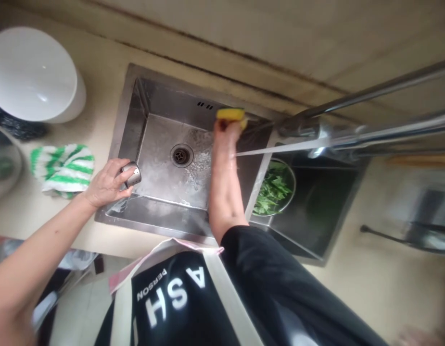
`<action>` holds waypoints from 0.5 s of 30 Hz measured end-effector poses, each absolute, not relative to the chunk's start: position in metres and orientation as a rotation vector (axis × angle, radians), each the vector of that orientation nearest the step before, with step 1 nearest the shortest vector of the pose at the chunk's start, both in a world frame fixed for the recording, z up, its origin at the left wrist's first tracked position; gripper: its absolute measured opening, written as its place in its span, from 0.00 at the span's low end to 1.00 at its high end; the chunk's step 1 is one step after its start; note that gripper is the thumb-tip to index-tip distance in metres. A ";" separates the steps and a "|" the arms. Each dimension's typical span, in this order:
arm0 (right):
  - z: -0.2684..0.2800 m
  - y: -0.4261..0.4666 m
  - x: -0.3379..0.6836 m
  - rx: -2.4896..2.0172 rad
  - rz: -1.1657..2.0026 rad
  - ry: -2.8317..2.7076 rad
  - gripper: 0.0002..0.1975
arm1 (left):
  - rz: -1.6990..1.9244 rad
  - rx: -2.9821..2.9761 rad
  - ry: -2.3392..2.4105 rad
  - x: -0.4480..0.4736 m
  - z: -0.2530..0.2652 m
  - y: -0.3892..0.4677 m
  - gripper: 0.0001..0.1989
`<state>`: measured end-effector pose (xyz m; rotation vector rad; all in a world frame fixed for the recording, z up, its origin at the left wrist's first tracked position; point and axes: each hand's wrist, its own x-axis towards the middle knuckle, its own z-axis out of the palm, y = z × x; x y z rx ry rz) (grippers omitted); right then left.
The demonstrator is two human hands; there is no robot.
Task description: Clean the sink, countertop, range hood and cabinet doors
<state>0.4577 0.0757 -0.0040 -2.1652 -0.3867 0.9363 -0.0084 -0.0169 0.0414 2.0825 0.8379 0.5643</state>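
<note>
Head view: your left hand (109, 182) grips a metal cup (134, 176), right hand (227, 130) a sponge (230, 114); water (283, 147) runs; washing looks unfinished.

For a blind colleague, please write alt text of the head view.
A person's right hand holds a yellow sponge at a steel sink while the left hand holds a perforated metal cylinder. Water streams toward the right forearm; leafy greens lie in a bowl in the neighbouring basin.

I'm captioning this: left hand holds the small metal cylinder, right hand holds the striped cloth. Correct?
Not quite: the right hand holds the yellow sponge, as the head view shows; the striped cloth lies on the counter. The left hand does hold the small metal cylinder.
</note>
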 end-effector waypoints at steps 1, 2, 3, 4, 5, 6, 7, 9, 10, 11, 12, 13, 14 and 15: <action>-0.019 0.082 0.438 -2.153 0.938 -0.306 0.19 | 0.568 2.097 0.836 -0.009 0.042 -0.016 0.27; -0.034 0.088 0.416 -2.143 0.943 -0.221 0.18 | 0.569 2.110 0.836 -0.010 0.042 -0.016 0.27; -0.048 0.092 0.393 -2.122 0.966 -0.091 0.18 | 0.567 2.120 0.835 -0.011 0.042 -0.015 0.27; -0.059 0.094 0.373 -2.087 1.030 -0.008 0.19 | 0.557 2.123 0.834 -0.012 0.042 -0.015 0.27; -0.066 0.095 0.359 -2.058 1.095 0.022 0.20 | 0.545 2.117 0.836 -0.013 0.041 -0.015 0.27; -0.068 0.094 0.353 -2.037 1.142 0.041 0.23 | 0.529 2.102 0.841 -0.015 0.041 -0.015 0.27; -0.064 0.091 0.356 -2.035 1.161 0.029 0.25 | 0.511 2.081 0.849 -0.015 0.040 -0.015 0.26; -0.043 0.077 0.387 -2.096 1.092 0.000 0.27 | 0.492 2.046 0.863 -0.016 0.039 -0.016 0.25; -0.029 0.069 0.409 -2.150 1.017 -0.006 0.27 | 0.491 2.039 0.866 -0.016 0.039 -0.016 0.25; -0.015 0.061 0.432 -2.208 0.946 -0.001 0.26 | 0.499 2.043 0.860 -0.015 0.039 -0.016 0.25; -0.004 0.055 0.451 -2.228 0.907 0.008 0.26 | 0.512 2.057 0.850 -0.014 0.039 -0.016 0.26; 0.002 0.051 0.464 -2.247 0.878 0.026 0.26 | 0.522 2.074 0.842 -0.013 0.040 -0.016 0.26; 0.002 0.051 0.469 -2.253 0.880 0.039 0.26 | 0.532 2.093 0.836 -0.012 0.041 -0.016 0.27; -0.004 0.053 0.465 -2.248 0.908 0.050 0.26 | 0.542 2.107 0.832 -0.011 0.042 -0.016 0.27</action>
